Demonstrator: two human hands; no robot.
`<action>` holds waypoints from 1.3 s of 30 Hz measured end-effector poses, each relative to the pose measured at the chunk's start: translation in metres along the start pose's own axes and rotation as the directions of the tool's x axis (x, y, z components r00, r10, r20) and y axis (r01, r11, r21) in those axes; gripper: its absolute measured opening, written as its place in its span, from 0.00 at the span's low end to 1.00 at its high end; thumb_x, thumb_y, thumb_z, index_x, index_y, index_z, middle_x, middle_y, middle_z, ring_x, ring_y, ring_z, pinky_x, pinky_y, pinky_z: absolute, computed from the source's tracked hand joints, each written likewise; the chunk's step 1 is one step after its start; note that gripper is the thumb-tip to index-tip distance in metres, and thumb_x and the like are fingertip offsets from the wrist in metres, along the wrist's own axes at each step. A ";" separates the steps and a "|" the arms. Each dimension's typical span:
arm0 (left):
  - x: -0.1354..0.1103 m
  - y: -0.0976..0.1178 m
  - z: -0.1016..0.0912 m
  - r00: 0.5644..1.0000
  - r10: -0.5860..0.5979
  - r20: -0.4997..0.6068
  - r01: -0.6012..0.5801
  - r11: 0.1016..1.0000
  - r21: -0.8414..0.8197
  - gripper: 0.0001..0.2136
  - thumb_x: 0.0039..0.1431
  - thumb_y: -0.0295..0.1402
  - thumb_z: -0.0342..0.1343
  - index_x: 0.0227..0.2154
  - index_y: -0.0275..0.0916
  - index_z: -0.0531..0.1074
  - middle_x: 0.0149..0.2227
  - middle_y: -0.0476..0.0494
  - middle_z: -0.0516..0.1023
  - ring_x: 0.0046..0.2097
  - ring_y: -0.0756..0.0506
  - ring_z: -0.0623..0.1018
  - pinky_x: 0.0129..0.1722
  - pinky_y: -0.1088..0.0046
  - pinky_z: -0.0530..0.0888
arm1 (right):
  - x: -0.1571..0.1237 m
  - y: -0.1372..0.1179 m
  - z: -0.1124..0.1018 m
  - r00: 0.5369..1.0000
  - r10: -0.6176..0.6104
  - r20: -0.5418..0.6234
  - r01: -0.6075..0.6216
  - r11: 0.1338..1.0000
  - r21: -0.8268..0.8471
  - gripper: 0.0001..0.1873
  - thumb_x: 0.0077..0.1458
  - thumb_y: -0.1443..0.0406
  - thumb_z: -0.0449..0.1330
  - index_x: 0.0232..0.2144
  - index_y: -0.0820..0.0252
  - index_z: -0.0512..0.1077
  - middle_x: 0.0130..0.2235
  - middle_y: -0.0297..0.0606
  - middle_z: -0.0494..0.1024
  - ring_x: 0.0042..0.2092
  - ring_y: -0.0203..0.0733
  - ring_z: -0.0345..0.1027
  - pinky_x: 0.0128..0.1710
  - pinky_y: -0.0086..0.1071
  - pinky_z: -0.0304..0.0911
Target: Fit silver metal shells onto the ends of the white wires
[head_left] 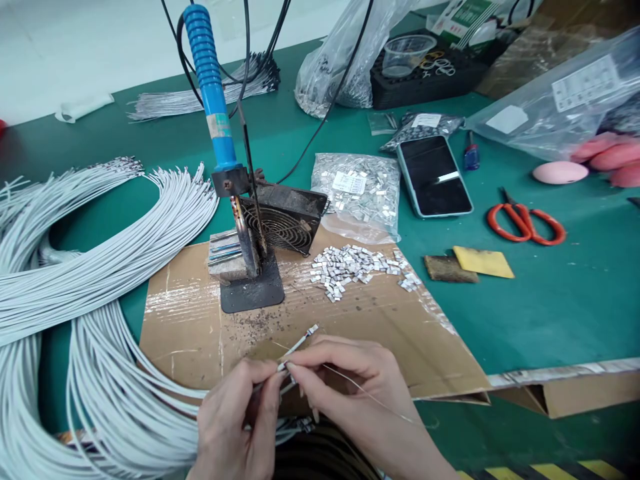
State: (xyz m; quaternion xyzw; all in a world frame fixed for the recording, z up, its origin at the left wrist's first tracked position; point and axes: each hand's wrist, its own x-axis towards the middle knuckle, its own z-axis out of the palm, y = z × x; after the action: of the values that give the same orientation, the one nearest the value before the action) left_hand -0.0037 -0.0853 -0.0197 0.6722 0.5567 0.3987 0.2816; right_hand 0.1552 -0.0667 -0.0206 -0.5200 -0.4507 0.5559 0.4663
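The left hand (239, 415) and the right hand (356, 383) together pinch a thin white cable (299, 343), whose far end carries small silvery connector (313, 329).

L hand (237, 413) & R hand (357, 377): tips v. close, both in thumb/index pinch, knuckles bent.

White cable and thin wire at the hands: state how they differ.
The white cable is thicker than the thin wire. The cable ends in a small connector; none shows on the wire. The cable's tip points ahead; the wire trails across the right hand. Both are at the right hand.
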 end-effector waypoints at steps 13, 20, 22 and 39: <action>-0.001 0.008 0.001 0.950 -0.303 0.074 0.310 0.943 -0.124 0.11 0.70 0.39 0.56 0.32 0.41 0.76 0.21 0.53 0.75 0.22 0.51 0.70 0.24 0.78 0.66 | -0.008 0.021 0.021 0.983 -0.023 -0.185 0.056 0.983 0.177 0.08 0.55 0.64 0.68 0.25 0.58 0.84 0.21 0.33 0.76 0.20 0.32 0.62 0.19 0.26 0.60; 0.015 0.022 -0.001 0.801 -0.579 0.152 0.580 0.687 -0.439 0.15 0.60 0.47 0.66 0.33 0.39 0.76 0.20 0.54 0.72 0.22 0.54 0.66 0.23 0.82 0.66 | -0.011 0.008 0.029 0.901 -0.324 -0.288 0.287 0.944 -0.165 0.09 0.57 0.72 0.66 0.32 0.55 0.85 0.24 0.34 0.78 0.24 0.35 0.69 0.23 0.28 0.64; 0.020 0.024 -0.001 0.799 -0.591 0.107 0.574 0.699 -0.427 0.11 0.57 0.42 0.68 0.31 0.39 0.78 0.22 0.52 0.76 0.25 0.52 0.72 0.25 0.82 0.69 | -0.010 0.005 0.025 0.909 -0.333 -0.249 0.299 0.940 -0.166 0.10 0.57 0.73 0.66 0.34 0.54 0.86 0.25 0.34 0.80 0.25 0.36 0.71 0.25 0.28 0.66; 0.042 0.026 -0.004 0.759 -0.640 0.124 0.634 0.681 -0.365 0.09 0.46 0.34 0.71 0.23 0.37 0.76 0.18 0.54 0.69 0.21 0.54 0.65 0.20 0.80 0.61 | 0.004 0.000 0.001 0.989 0.077 -0.125 -0.053 0.981 0.186 0.04 0.55 0.64 0.71 0.31 0.53 0.88 0.27 0.36 0.79 0.25 0.36 0.71 0.24 0.26 0.67</action>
State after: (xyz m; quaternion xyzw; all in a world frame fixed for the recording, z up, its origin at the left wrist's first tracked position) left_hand 0.0088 -0.0508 0.0135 0.3649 0.6674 0.3817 0.5251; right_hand 0.1542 -0.0630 -0.0217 -0.5250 -0.3489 0.5742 0.5224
